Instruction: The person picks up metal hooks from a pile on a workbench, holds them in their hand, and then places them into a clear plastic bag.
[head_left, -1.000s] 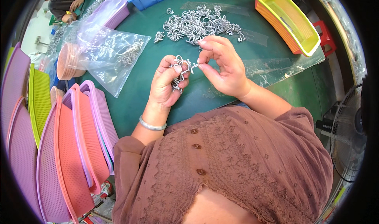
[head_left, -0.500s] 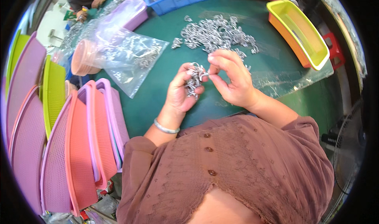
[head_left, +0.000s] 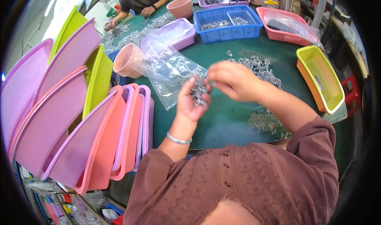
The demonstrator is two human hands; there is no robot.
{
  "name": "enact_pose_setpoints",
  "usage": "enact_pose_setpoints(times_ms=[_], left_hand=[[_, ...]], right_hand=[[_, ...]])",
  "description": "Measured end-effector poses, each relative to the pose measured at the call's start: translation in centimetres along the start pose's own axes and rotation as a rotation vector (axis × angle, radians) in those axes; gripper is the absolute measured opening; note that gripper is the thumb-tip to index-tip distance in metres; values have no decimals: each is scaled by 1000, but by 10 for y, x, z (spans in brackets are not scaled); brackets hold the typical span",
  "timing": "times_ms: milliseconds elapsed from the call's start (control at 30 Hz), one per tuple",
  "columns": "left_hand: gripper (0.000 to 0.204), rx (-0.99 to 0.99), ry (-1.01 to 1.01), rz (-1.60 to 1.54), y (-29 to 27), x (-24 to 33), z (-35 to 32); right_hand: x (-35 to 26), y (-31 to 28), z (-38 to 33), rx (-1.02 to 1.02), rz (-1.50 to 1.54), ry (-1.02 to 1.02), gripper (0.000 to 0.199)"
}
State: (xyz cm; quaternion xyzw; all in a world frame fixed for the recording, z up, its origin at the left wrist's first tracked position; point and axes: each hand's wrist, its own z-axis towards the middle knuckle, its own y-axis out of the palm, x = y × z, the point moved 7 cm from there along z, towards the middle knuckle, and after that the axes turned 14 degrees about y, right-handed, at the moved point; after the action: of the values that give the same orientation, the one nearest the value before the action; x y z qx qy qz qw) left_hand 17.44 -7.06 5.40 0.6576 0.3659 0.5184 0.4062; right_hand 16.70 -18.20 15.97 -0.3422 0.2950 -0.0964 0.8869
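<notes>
Two hands meet over the green table [head_left: 222, 122], just in front of the person's chest. The left hand [head_left: 189, 102] is raised palm-up, fingers curled shut around a bunch of small metal clips [head_left: 198, 93]; the bunch stands roughly upright in the fist, its long axis running from the palm toward the far side of the table, with the top end poking out above the thumb. The right hand [head_left: 232, 80] sits just right of that exposed end, fingers bent and pinched together at the bunch's top. It is blurred, so I cannot tell whether the fingertips hold a single clip or only touch the bunch. The clips thus lie to the left of the right fingertips, touching or very nearly so; the right hand is the free one and nearer the loose supply.

That supply, a heap of loose clips [head_left: 260, 68], lies beyond and right of the right hand. A clear plastic bag [head_left: 168, 68] lies left of the hands. A yellow bin [head_left: 322, 79] stands at far right, a stack of perforated trays [head_left: 79, 122] at left.
</notes>
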Motion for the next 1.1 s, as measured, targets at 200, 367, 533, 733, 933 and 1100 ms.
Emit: enact_pose_setpoints(times_ms=[200,367,533,733,933,1100], left_hand=[[15,-54,525,78,70,144,93],[11,420,1075,531,85,265,131],[9,746,1188,1222,66,321,158],[14,495,346,1677,6,326,213],[25,136,-304,1824,27,238,178],[46,-220,-689,1697,46,164,154]], right_hand=[[94,55,96,-105,-93,283,39],[71,128,90,-378,-205,450,57],[64,137,57,-432,-252,454,54],[75,135,28,-441,-215,437,48],[84,136,17,-481,-130,462,43],[77,139,14,-528,-148,458,48]])
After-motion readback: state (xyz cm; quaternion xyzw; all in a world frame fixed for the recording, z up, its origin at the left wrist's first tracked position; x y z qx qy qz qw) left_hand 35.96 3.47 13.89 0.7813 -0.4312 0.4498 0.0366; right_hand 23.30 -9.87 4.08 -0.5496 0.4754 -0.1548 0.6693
